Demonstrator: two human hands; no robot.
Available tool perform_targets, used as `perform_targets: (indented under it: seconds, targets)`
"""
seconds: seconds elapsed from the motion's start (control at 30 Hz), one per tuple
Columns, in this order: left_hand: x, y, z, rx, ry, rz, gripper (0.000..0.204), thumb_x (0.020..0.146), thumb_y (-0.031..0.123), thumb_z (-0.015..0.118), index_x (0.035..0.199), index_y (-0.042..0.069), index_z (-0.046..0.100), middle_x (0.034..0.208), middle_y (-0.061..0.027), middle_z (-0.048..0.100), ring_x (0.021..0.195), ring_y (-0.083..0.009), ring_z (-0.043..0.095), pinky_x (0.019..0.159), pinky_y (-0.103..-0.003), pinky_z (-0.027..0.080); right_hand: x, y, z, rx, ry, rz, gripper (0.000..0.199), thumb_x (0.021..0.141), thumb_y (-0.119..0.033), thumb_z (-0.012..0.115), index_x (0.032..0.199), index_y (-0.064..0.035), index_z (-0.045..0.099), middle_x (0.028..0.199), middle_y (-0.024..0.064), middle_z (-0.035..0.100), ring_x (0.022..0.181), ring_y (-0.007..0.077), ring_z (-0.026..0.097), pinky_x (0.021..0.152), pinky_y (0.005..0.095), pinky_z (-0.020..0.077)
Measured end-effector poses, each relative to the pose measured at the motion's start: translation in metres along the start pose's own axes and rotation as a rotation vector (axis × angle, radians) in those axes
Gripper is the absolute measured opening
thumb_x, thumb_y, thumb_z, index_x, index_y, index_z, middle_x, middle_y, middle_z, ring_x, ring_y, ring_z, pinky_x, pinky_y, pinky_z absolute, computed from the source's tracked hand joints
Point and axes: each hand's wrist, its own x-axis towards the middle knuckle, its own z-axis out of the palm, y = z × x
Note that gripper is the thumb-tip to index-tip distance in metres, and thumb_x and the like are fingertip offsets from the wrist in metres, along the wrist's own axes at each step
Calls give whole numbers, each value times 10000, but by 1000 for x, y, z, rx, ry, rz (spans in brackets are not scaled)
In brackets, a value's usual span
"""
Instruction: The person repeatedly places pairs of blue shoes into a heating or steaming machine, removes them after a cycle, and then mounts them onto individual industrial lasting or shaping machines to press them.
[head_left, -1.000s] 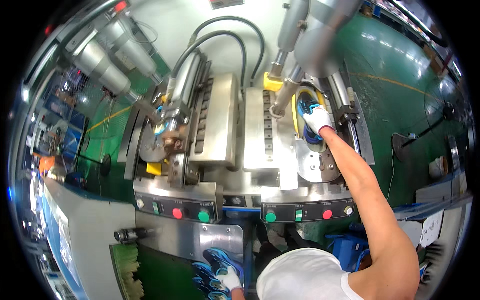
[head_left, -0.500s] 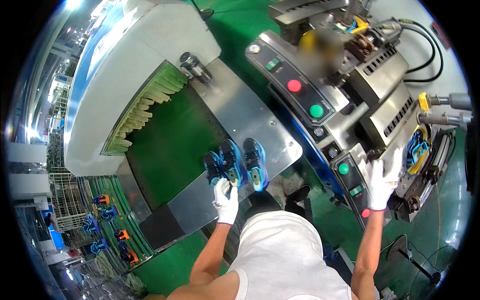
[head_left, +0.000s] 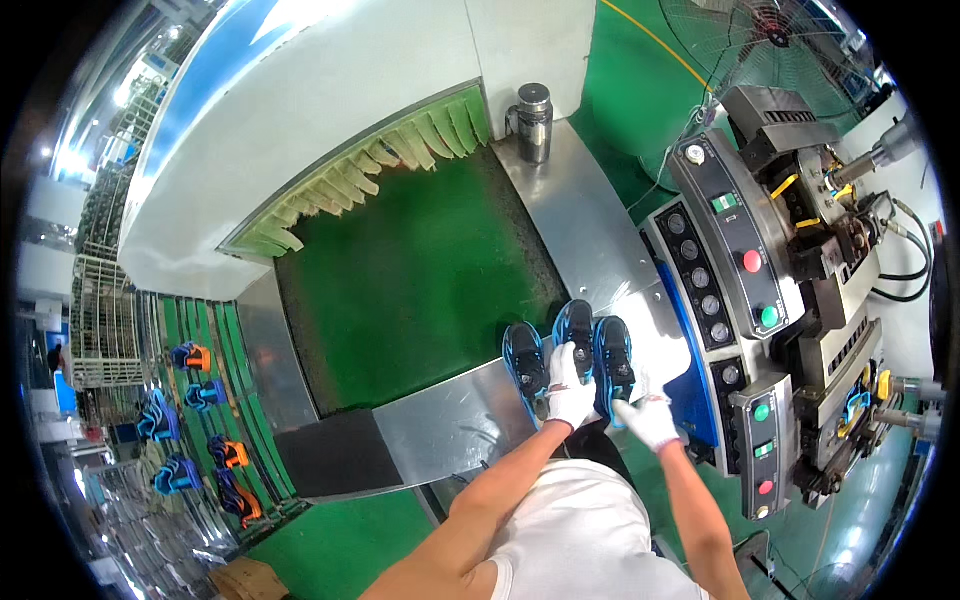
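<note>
Three black shoe uppers with blue edges stand side by side at the near right corner of the conveyor's metal frame: a left shoe [head_left: 525, 365], a middle shoe [head_left: 573, 322] and a right shoe [head_left: 613, 350]. My left hand [head_left: 571, 392], in a white glove, is closed around the heel end of the middle shoe and hides that part. Beside the right shoe's heel is my right hand [head_left: 650, 415], also gloved, thumb and fingers apart. Its thumb reaches the heel; whether it presses there I cannot tell.
A green conveyor belt [head_left: 400, 290] runs beneath a fringed curtain [head_left: 400, 150] into a white housing. A steel flask [head_left: 534, 125] stands on the metal frame. At right is a machine with a button panel [head_left: 740, 235]. Blue and orange shoe parts [head_left: 205, 395] sit on a left rack.
The view has swung toward the conveyor. My right hand has left the machine and come over to the shoes. My left hand has shifted from the left shoe to the middle one.
</note>
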Motion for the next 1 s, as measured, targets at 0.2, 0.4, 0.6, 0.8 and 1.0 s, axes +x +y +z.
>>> perform_targets:
  seconds: [0.2,0.4,0.6,0.8,1.0]
  targets:
    - [32,-1,-20,-19,-116,10,757,722,52,763,1414,25,459,1352,-212,540,1292,-368,517,1118,-430,412,36,28,78,72,289,150,522,811,-426,781,1126,-17,705,942,176,769,856,361,739,818,424,572]
    - [70,65,-49,-63,-382,-227,796,707,98,804,1429,49,475,1216,-160,662,1072,-288,650,971,-396,517,-14,27,11,841,454,496,550,727,-334,902,1058,57,701,930,70,698,756,165,612,713,349,548]
    - [-5,141,-2,-177,-894,74,741,728,15,813,1399,21,498,1194,-98,632,1028,-211,614,947,-358,515,-144,46,-15,975,714,734,556,718,-437,928,773,12,605,605,8,543,490,78,438,419,330,384]
    - [-135,203,53,-146,-1430,329,728,749,5,796,1403,34,479,1245,-118,609,1080,-218,601,972,-371,505,-304,75,8,1488,1299,735,537,715,-449,931,546,-107,554,534,-29,471,452,100,383,425,331,356]
    - [-295,292,72,-119,-1923,453,746,736,-81,768,1414,49,486,1228,-54,605,1021,-148,600,904,-312,522,-430,99,64,1591,1962,852,526,700,-423,941,708,-34,587,614,-8,525,505,96,430,457,326,392]
